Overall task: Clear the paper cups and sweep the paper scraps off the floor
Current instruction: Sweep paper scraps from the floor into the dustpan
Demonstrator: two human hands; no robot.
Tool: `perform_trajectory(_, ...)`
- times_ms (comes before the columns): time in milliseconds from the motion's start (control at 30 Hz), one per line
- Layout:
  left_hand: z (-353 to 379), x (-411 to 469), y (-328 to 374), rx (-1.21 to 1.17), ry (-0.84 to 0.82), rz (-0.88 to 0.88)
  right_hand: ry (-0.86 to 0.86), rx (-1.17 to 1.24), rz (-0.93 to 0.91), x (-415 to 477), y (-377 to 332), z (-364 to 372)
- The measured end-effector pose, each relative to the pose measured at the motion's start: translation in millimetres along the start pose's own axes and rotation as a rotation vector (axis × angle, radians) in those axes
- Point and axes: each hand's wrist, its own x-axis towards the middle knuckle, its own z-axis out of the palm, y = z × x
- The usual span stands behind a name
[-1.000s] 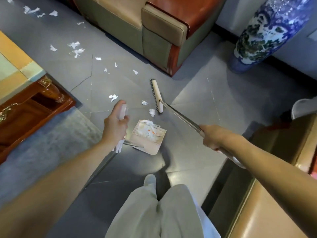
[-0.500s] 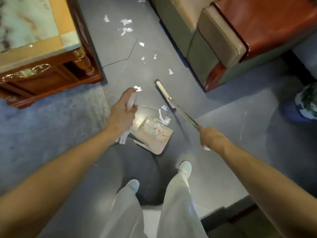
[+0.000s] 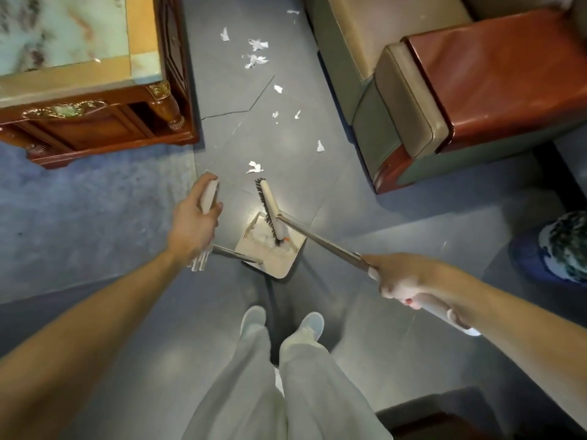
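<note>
The sweeping step is in hand, and I see no paper cups anywhere on the floor from here. The left hand [image 3: 193, 223] has its fingers wrapped round the pale upright handle [image 3: 210, 195] of the dustpan [image 3: 281, 263], which sits on the grey floor [image 3: 413, 223] just ahead of the person's shoes. The right hand [image 3: 403, 277] is clenched round the long metal shaft of the broom [image 3: 320, 241]. The broom head [image 3: 270, 208] lies across the pan's mouth, its near end resting on the white heap [image 3: 262, 238] already gathered inside. Plenty is left: one paper scrap [image 3: 255, 167] lies just beyond the brush, another [image 3: 320, 147] sits nearer the armchair [image 3: 444, 90], and a looser scatter [image 3: 254, 58] trails up the aisle. To my eye the next move calls for lifting the brush out past that nearest scrap and drawing it back, with the pan held flat so the heap does not spill. The aisle is narrow, hemmed by the low marble-topped counter [image 3: 95, 122] on one side and the armchair on the other. The blue rug [image 3: 95, 201] edges the tiles, and a patterned vase [image 3: 559, 246] stands near the right elbow, so a wide backswing looks risky.
</note>
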Motion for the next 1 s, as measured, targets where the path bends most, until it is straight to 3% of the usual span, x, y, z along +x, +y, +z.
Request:
perform_trajectory(300, -10, 27, 14, -0.099, 0.143, -0.041, 0.055, 0.073, -0.032, -9, 0, -66)
perform_trajectory(567, -34, 79, 16, -0.058, 0.165, -0.058, 0.237, 0.087, -0.062, 64, -47, -124)
perform_trajectory(833, -64, 165, 21, -0.073, 0.177, -0.075, 0.294, -0.167, -0.021, 162, -119, -191)
perform_trajectory(1000, -82, 216, 29, -0.100, 0.170, -0.053, 0.122, -0.173, -0.026, 193, -144, -207)
